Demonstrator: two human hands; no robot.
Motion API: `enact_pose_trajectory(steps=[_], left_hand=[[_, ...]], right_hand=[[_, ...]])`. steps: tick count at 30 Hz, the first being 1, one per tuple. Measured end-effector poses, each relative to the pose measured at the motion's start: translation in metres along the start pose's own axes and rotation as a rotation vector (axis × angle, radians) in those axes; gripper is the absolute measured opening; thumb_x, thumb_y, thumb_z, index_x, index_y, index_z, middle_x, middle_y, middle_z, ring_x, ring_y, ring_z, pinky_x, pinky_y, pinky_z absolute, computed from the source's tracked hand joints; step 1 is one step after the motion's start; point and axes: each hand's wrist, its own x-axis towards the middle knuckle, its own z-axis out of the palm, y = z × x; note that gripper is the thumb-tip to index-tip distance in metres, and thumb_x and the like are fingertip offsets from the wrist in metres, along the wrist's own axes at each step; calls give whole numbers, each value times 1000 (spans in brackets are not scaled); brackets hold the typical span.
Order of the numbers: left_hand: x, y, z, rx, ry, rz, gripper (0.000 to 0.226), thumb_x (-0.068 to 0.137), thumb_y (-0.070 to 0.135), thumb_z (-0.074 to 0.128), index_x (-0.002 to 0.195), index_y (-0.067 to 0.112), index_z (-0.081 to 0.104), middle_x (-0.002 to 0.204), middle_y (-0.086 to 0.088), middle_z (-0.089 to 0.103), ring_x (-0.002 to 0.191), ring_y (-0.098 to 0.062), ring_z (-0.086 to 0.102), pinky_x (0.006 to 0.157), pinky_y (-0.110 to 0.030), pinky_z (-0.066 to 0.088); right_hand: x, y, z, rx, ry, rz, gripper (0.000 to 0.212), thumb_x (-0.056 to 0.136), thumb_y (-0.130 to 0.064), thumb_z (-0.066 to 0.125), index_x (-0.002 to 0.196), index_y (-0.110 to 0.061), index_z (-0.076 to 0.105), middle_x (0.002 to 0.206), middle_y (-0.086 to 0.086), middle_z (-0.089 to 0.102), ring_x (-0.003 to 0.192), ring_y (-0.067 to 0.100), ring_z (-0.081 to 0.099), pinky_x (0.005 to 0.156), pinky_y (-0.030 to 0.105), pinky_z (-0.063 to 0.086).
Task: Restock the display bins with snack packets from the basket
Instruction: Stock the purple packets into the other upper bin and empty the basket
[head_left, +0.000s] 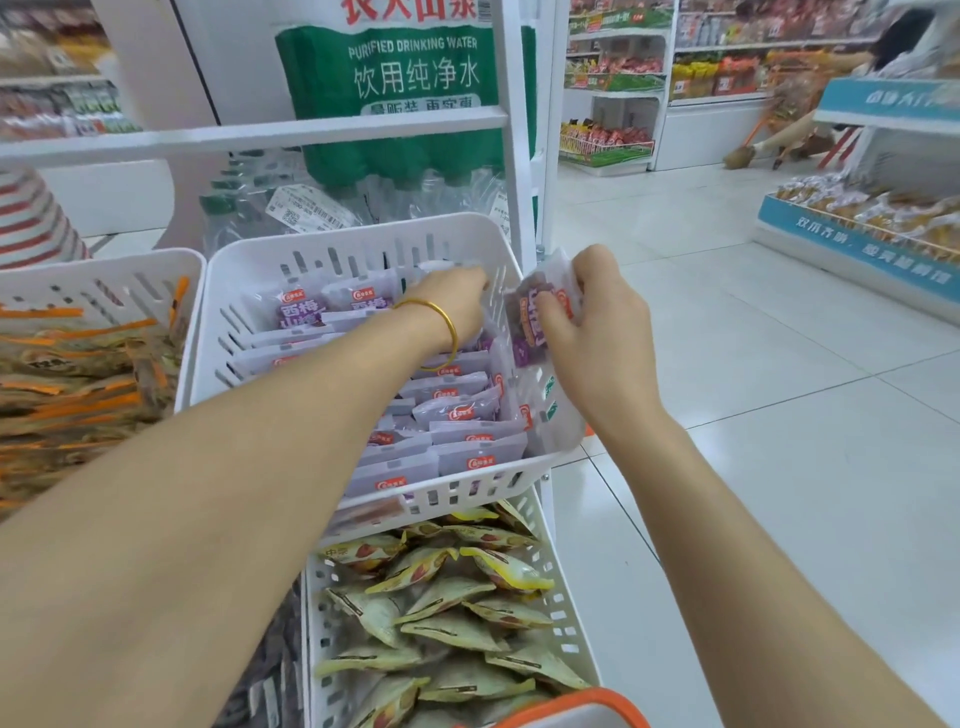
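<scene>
Head view. My right hand (597, 332) grips a packet bundle (527, 332) just outside the right wall of the top bin (358, 244). The fingers (557, 312) are curled round the bundle's upper end, so several packets travel as one unit. The bundle hangs roughly upright against the wall; I cannot tell whether it touches.

My left hand (457, 304) reaches across the bin toward its far right corner, above the stocked packets (457, 410). Its fingertips are blurred and partly hidden, so I cannot tell whether they are released, clenched or grasping a packet. Judgement: the left hand prepares a gap there while the right holds the supply ready.

Edges and room:
- The stocked packets stand on edge in rows and fill the near half. The far half is looser, with bare slotted wall showing above it.
- The bundle must clear the right rim to enter.
- The lower bin (441, 613) of yellow and green packets projects beneath.
- The basket (582, 706) shows only its orange rim at the bottom edge, below my right forearm.
- The side bin (104, 275) sits just beside the top bin on the left.
- The floor (753, 389) on the right leaves my right arm free swing.
</scene>
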Motion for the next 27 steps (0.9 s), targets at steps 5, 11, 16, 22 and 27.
enact_pose_trajectory(steps=[5,11,16,22,27], left_hand=[[0,-5,0,-152,77,11,46,85,-8,36,122,10,56,125,-10,58,115,-26,53,98,-32,41],[-21,-7,-6,-251,350,174,27,79,-11,47,96,6,60,96,-8,62,86,-20,54,81,-30,46],[-41,0,-14,-294,447,330,28,77,-12,51,92,12,48,88,-7,62,83,-23,58,78,-38,49],[-64,-2,3,-458,252,315,38,76,-11,52,94,19,39,88,-5,66,84,-19,62,83,-37,50],[-64,1,4,-533,280,232,37,77,-11,50,95,19,39,84,-3,66,81,-18,61,80,-33,50]], right_hand=[[-2,-4,-1,-36,-6,-47,21,93,-17,49,83,-12,32,66,-9,33,66,22,34,54,36,17],[-5,-11,1,-103,13,-38,21,95,-17,46,83,-13,29,71,-3,35,70,24,35,57,33,19],[-5,-14,5,-191,25,-31,17,96,-17,44,87,-16,29,86,-1,39,74,23,34,59,31,18],[14,-16,14,-473,-140,28,9,93,-12,47,95,-14,38,101,9,42,82,27,35,61,33,25],[18,-5,20,-564,-324,12,23,95,-23,46,112,-8,43,117,16,43,109,34,43,70,37,31]])
